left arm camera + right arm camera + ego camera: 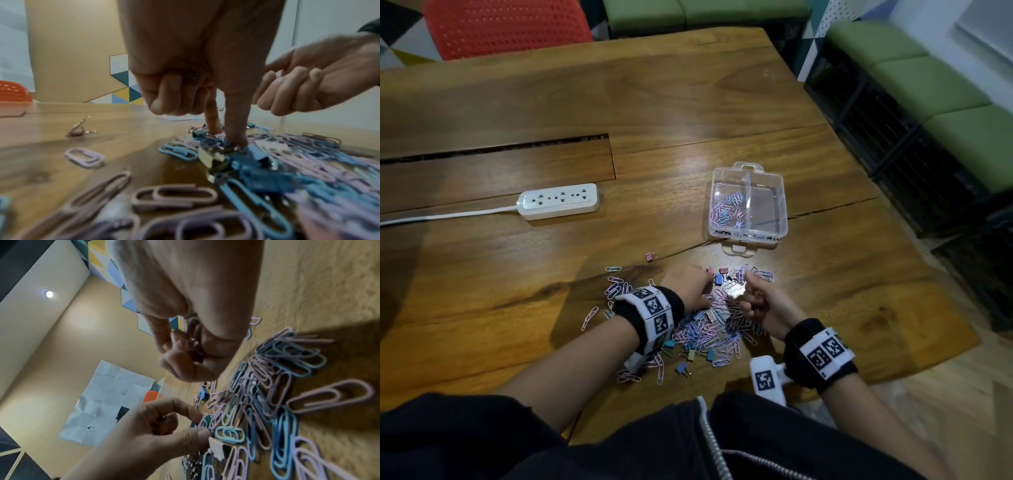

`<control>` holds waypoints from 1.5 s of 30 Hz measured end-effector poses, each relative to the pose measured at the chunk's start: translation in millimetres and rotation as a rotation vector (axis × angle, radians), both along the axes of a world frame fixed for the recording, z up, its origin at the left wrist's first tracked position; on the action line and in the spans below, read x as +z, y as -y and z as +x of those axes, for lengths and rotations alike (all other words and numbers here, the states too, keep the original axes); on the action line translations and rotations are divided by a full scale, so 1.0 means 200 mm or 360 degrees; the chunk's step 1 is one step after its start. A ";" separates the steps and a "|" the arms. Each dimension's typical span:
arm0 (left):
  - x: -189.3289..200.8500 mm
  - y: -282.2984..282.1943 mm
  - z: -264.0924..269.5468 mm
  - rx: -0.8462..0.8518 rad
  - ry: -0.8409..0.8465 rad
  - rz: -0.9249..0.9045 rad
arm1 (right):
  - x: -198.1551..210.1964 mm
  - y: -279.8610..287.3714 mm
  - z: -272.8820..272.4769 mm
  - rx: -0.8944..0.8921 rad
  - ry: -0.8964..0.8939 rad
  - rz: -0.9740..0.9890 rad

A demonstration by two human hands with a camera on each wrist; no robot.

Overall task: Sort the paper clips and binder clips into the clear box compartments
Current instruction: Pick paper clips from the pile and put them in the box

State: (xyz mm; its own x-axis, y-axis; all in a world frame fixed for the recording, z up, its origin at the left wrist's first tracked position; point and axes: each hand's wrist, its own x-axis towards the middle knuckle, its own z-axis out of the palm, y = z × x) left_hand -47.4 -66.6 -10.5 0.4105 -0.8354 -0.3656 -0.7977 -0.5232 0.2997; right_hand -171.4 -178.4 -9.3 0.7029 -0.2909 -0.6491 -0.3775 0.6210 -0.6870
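A heap of pink, lilac and blue paper clips [717, 329] mixed with small binder clips [719, 278] lies on the wooden table [619, 102] near me. Beyond it stands the clear box [780, 205]; its left compartment holds paper clips [727, 209], and the right one looks bare. My left hand [697, 287] points thumb and forefinger [236, 129] down onto binder clips [255, 155] in the heap, and metal loops show in its curled fingers [164, 418]. My right hand [753, 301] hovers just right of it, fingers curled round a few paper clips [193, 331].
A stray pink binder clip [651, 256] lies left of the box. A white power strip [558, 201] with its cord sits at the left. A red chair [506, 27] stands behind the table, and dark crates with green cushions [928, 89] are on the right.
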 end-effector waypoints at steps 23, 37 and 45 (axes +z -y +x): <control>0.04 -0.14 0.15 0.1169 -0.1951 -0.0532 | -0.02 -0.14 0.06 0.1179 -0.0389 -0.1807; 0.05 -0.07 0.01 0.0431 0.0055 0.0414 | -0.01 -0.07 -0.01 0.0604 -0.0244 -0.1348; 0.01 -0.08 0.01 0.0149 -0.0014 0.0387 | 0.08 -0.01 0.02 0.0060 -0.0069 -0.0340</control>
State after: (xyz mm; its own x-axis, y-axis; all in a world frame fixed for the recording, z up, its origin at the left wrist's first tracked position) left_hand -45.2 -49.9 -8.4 0.4778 -0.6809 -0.5550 -0.7404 -0.6522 0.1627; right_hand -168.2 -177.2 6.8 0.6888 -0.3992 -0.6052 -0.4296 0.4477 -0.7842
